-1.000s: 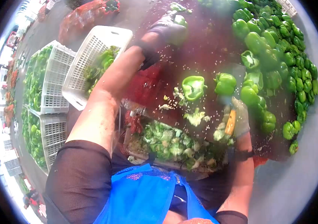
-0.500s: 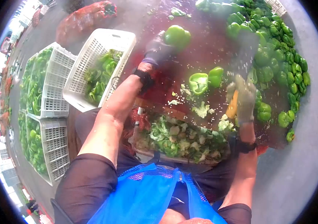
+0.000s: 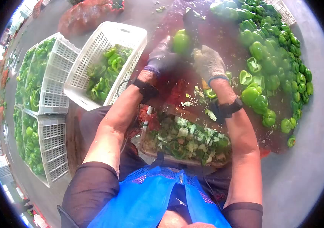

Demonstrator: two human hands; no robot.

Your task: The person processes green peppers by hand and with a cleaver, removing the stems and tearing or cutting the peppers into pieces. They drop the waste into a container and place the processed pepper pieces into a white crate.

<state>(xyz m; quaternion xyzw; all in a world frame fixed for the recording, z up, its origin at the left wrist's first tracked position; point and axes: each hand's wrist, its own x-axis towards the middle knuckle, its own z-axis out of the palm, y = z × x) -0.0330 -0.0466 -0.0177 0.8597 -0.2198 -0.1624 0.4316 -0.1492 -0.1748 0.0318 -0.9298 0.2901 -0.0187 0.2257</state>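
Note:
My left hand, in a dark purple glove, is closed on a green bell pepper above the dark red work surface. My right hand, in a pale knitted glove, grips a knife by its yellow-orange handle, which mostly hides inside the fist. Its dark blade is blurred and points away from me, close to the pepper's right side. Beneath my right wrist lies a cut green piece. Several pepper halves rest to the right, and pale seeds are scattered about.
Whole green peppers are heaped along the right. A white crate with cut peppers stands at left, beside stacked crates of peppers. Near my lap sits a bin of trimmings. A red mesh sack lies at the back left.
My right hand has swung left and away from me with the knife, up to the pepper in my left hand. The pepper has turned and looks narrower.

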